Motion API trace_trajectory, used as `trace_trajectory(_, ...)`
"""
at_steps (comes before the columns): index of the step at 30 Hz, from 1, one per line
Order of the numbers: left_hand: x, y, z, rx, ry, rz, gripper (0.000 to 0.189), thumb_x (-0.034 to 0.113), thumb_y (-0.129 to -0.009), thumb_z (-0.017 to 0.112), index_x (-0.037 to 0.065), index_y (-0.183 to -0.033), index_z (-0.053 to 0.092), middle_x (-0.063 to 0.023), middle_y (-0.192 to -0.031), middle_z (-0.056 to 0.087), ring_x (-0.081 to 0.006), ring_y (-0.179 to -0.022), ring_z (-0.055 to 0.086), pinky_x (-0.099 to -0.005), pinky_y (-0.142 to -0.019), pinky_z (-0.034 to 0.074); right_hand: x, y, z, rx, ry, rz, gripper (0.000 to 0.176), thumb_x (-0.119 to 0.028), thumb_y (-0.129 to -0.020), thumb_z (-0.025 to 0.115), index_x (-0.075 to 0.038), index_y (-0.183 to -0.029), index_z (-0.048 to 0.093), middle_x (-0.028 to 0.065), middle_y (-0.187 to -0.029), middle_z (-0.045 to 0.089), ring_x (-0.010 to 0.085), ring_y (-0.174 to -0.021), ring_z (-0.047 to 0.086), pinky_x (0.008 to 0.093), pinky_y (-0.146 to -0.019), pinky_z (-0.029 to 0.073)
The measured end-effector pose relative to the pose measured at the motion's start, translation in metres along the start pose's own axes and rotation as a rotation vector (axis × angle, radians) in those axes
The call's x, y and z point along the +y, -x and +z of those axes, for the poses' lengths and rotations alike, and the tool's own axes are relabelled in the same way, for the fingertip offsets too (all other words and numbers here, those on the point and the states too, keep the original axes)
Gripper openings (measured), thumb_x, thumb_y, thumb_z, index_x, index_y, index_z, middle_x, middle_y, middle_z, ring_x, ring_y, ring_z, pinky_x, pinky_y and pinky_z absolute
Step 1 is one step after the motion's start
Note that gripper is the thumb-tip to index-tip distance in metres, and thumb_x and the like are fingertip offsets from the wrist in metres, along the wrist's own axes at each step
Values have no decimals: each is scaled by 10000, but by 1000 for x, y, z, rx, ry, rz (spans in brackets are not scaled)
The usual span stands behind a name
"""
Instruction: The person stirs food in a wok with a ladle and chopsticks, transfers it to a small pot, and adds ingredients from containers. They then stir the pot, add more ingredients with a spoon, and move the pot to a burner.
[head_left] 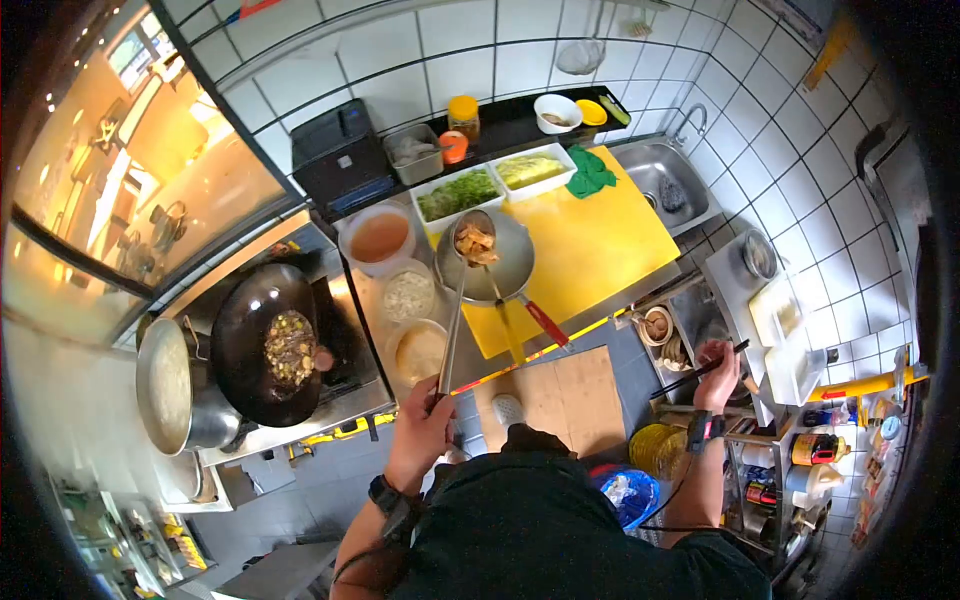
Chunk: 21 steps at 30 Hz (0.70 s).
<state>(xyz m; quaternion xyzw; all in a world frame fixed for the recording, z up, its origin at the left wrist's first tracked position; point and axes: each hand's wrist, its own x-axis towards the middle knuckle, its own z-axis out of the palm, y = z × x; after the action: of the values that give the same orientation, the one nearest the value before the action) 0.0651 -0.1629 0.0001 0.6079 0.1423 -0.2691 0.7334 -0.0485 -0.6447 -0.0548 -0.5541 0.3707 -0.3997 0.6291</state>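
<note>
- White tiled wall (pixel 330 70), dark grout, on two sides.
- Window (pixel 150 180) at left, warm orange glow.
- Steel sink (pixel 640 160), set in far corner.
- Grey floor (pixel 300 480), wooden board (pixel 575 400) laid on it.

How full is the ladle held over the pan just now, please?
Loaded: the ladle, gripped by the left hand, carries a heap of brownish food pieces in its bowl above the pan.

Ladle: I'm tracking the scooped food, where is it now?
In the head view, near centre, the left hand holds the ladle, its food-filled bowl over the red-handled pan at the yellow board's left edge, below the tray of greens.
</note>
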Motion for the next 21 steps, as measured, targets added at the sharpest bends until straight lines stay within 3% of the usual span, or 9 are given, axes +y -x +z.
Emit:
trace_trajectory(2,-21,-14,8,91,-568,359,345,96,-947,604,21,-1280,552,-63,-753,623,-110,-565,558,-272,-485,435,18,-10,-15,-81,178,-71,313,-314,-1027,498,-43,-941,628,64,-876,661,163,-742,611,298,-684,473)
trace_trajectory(3,-13,-10,18,147,-733,440,371,91,-932,618,23,-1290,552,-137,-797,652,-222,-673,648,-347,-603,506,16,-13,-13,-81,175,-63,313,-314,-1027,498,-43,-941,628,64,-876,661,163,-742,611,298,-684,473)
trace_trajectory(4,-11,-9,24,149,-741,437,371,91,-932,618,23,-1290,552,-137,-797,652,-222,-673,648,-347,-603,506,15,-13,-9,-84,163,-5,293,-306,-1027,487,-63,-942,628,42,-856,658,135,-726,607,277,-641,440)
trace_trajectory(6,-10,-7,29,202,-939,406,409,51,-904,598,-28,-1300,533,-253,-938,676,-403,-837,675,-421,-736,537,16,-16,-2,-90,150,63,276,-298,-1027,475,-84,-944,627,21,-836,655,107,-710,602,256,-597,408)
trace_trajectory(10,-13,-4,34,274,-1022,580,425,29,-888,604,-36,-1302,528,-270,-938,665,-457,-835,647,-433,-730,534,22,-28,8,-161,203,75,263,-282,-1005,495,-76,-935,643,4,-813,634,84,-644,521,244,-584,375)
trace_trajectory(13,-8,5,31,283,-1038,610,409,35,-907,605,-45,-1301,527,-231,-902,668,-378,-807,674,-417,-721,534,29,-30,21,-209,148,109,253,-274,-1000,504,-75,-927,641,2,-791,617,81,-624,493,233,-580,366)
trace_trajectory(17,10,35,24,168,-393,363,414,46,-956,576,8,-1360,497,-109,-826,644,-149,-587,592,-295,-502,465,49,-34,31,-263,187,49,214,-195,-991,506,-57,-881,628,20,-789,603,89,-630,519,238,-573,389)
trace_trajectory(19,17,54,13,117,12,247,422,38,-985,522,90,-1399,466,-52,-773,624,-48,-420,437,-213,-353,311,72,-37,27,-343,317,-97,232,-182,-991,510,13,-1070,606,56,-921,631,111,-735,554,261,-665,447)
trace_trajectory(21,14,76,-5,169,165,295,406,44,-990,513,102,-1389,473,-56,-770,628,-53,-414,436,-214,-352,311,104,-56,18,-363,345,-66,340,-188,-997,514,62,-1221,570,82,-1030,646,130,-844,581,276,-755,478)
